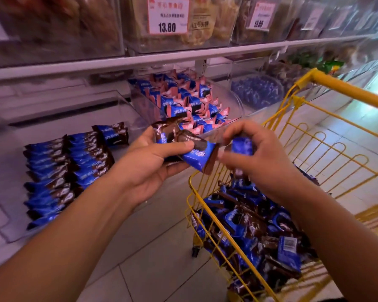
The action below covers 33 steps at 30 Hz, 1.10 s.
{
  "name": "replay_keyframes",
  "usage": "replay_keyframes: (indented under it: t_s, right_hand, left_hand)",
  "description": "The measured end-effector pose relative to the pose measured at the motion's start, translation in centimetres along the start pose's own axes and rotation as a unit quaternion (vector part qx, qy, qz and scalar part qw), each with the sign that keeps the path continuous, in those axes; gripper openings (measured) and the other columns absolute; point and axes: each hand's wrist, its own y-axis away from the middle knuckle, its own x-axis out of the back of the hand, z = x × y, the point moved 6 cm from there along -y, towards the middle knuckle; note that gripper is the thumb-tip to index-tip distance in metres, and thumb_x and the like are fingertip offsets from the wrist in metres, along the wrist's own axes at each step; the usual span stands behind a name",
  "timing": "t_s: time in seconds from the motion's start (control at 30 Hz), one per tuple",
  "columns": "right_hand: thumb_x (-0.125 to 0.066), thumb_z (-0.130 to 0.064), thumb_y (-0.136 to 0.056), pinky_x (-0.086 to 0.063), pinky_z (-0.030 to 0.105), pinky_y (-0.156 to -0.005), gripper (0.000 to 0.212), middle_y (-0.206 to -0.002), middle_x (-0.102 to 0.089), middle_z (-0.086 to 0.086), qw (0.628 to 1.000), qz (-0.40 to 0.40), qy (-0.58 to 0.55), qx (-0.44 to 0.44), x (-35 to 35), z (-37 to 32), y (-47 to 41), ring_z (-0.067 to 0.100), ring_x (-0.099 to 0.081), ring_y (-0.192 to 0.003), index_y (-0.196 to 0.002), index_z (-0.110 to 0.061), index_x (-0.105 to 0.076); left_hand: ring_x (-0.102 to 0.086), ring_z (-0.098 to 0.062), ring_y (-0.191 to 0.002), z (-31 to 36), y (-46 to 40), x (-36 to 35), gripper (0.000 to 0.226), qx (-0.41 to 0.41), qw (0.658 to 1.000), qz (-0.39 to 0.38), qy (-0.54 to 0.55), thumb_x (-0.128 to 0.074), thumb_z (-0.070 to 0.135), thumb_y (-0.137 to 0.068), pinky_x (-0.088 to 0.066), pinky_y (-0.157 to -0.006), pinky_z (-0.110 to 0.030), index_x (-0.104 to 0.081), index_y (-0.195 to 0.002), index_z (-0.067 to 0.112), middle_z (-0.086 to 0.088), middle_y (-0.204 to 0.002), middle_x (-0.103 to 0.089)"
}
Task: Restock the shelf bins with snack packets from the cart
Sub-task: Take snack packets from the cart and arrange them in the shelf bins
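Midway through a restock, a person stands between a yellow wire cart point(277, 118) and a run of clear shelf bins point(122, 99), both hands busy with blue-and-brown snack packets. The left hand point(148, 162) grips a small stack of packets point(179, 144), thumb pressed across the top and fingers curled beneath. The right hand point(255, 153) pinches a single packet point(241, 146) by its upper end, just beside the stack and above the cart's near rim.

More packets lie in a loose heap in the cart point(253, 225), while two tidy rows point(63, 171) already stand on edge in the wide bin at lower left. A neighbouring bin holds blue-and-pink packets point(183, 101), and another to its right holds small blue sweets point(255, 90).

The packets look light and soft, their glossy film probably slippery and likely to crinkle; whatever is inside may well crush under a hard squeeze. A hold across the flat faces, or a pinch at the crimped end seam, seems the safest way to carry them, and a stack would need the thumb on top to keep it from sliding apart.

Upper bins carry bagged snacks behind red-and-white price tags point(167, 15), one reading 13.80. Pale floor tiles point(162, 247) run along the aisle beneath the cart, and the far end of the aisle is blurred.
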Motion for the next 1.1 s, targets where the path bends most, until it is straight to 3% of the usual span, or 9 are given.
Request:
replay_keyframes:
  t_s: [0.03, 0.1, 0.2, 0.37, 0.5, 0.67, 0.83, 0.97, 1.1]
  right_hand:
    - [-0.061, 0.014, -0.077, -0.054, 0.029, -0.061, 0.030, -0.095, -0.065, 0.003, 0.983, 0.015, -0.166, -0.073, 0.3, 0.8, -0.1, 0.017, -0.064, -0.074, -0.099, -0.007, -0.056]
    - [-0.046, 0.011, -0.066, -0.057, 0.032, -0.070, 0.045, -0.103, -0.064, 0.015, 0.884, 0.055, -0.441, -0.148, 0.6, 1.7, 0.1, 0.026, -0.067, -0.085, -0.108, -0.005, -0.053]
    - [-0.042, 0.006, -0.066, -0.054, 0.048, -0.097, 0.056, -0.122, -0.060, 0.036, 0.790, 0.095, -0.591, -0.135, 1.3, 1.2, 0.0, 0.050, -0.062, -0.112, -0.121, 0.005, -0.051]
    - [-0.056, -0.007, -0.083, -0.059, 0.040, -0.087, 0.053, -0.125, -0.059, 0.037, 0.831, 0.073, -0.535, -0.131, 1.6, 1.4, -0.3, 0.047, -0.061, -0.117, -0.131, 0.012, -0.045]
    - [-0.057, -0.004, -0.090, -0.051, 0.043, -0.102, 0.059, -0.141, -0.056, 0.017, 0.906, 0.014, -0.417, -0.076, 1.9, 1.1, 0.0, 0.034, -0.060, -0.124, -0.145, -0.011, -0.040]
    - [-0.066, 0.009, -0.076, -0.052, 0.037, -0.098, 0.066, -0.144, -0.053, 0.004, 0.975, -0.031, -0.215, -0.038, 0.7, 1.1, 0.9, 0.016, -0.057, -0.128, -0.132, -0.020, -0.045]
    - [-0.069, -0.002, -0.081, -0.058, 0.040, -0.091, 0.049, -0.121, -0.068, 0.023, 0.935, 0.028, -0.340, -0.097, 0.7, 1.8, 0.8, 0.032, -0.067, -0.107, -0.127, 0.006, -0.056]
    - [-0.062, -0.010, -0.087, -0.059, 0.035, -0.086, 0.032, -0.118, -0.070, 0.020, 0.890, 0.027, -0.437, -0.127, 0.3, 1.9, 0.7, 0.025, -0.070, -0.103, -0.118, -0.004, -0.064]
    - [-0.053, -0.015, -0.098, -0.054, 0.056, -0.092, 0.030, -0.118, -0.070, 0.010, 0.897, 0.064, -0.392, -0.196, 1.0, 3.2, 0.9, 0.031, -0.067, -0.111, -0.126, -0.016, -0.063]
  left_hand:
    - [-0.075, -0.025, -0.089, 0.2, 0.0, -0.1, 0.071, -0.021, 1.000, 0.008, -0.004, -0.076, 0.000, -0.054, -0.060, -0.063, -0.032, -0.055, -0.120, 0.010, -0.011, -0.104, -0.075]
    - [-0.074, -0.024, -0.091, 0.3, 0.0, -0.5, 0.073, -0.062, 0.998, 0.019, -0.025, -0.078, -0.002, -0.051, -0.060, -0.064, -0.031, -0.054, -0.118, 0.011, -0.009, -0.103, -0.076]
    - [-0.074, -0.022, -0.091, 0.0, 0.1, -1.3, 0.072, -0.073, 0.997, 0.018, -0.031, -0.077, 0.000, -0.050, -0.060, -0.064, -0.029, -0.054, -0.117, 0.011, -0.008, -0.102, -0.076]
    - [-0.074, -0.023, -0.090, -1.0, 0.0, -2.4, 0.067, -0.006, 1.000, -0.025, 0.008, -0.075, 0.006, -0.060, -0.060, -0.062, -0.030, -0.055, -0.124, 0.011, -0.010, -0.106, -0.075]
    - [-0.074, -0.019, -0.083, -1.3, 0.1, -3.0, 0.069, -0.002, 1.000, -0.015, 0.012, -0.074, 0.013, -0.063, -0.060, -0.060, -0.031, -0.055, -0.129, 0.011, -0.009, -0.107, -0.075]
    - [-0.070, -0.026, -0.105, -1.8, -0.1, -3.5, 0.056, -0.004, 0.999, 0.016, 0.033, -0.071, 0.018, -0.079, -0.057, -0.089, -0.044, -0.056, -0.132, 0.009, -0.010, -0.114, -0.073]
    - [-0.066, -0.025, -0.114, -1.7, 0.4, -5.0, 0.064, -0.018, 0.996, -0.091, 0.016, -0.067, 0.011, -0.076, -0.054, -0.095, -0.040, -0.050, -0.137, 0.008, -0.009, -0.122, -0.070]
    - [-0.071, -0.027, -0.104, -1.4, 0.4, -4.6, 0.063, -0.053, 0.995, -0.083, 0.014, -0.069, 0.008, -0.074, -0.061, -0.077, -0.042, -0.048, -0.132, 0.020, -0.005, -0.117, -0.072]
    - [-0.075, -0.024, -0.089, -0.8, -0.1, -3.7, 0.050, -0.063, 0.997, -0.031, -0.006, -0.073, 0.013, -0.076, -0.060, -0.063, -0.033, -0.052, -0.120, 0.021, -0.002, -0.103, -0.076]
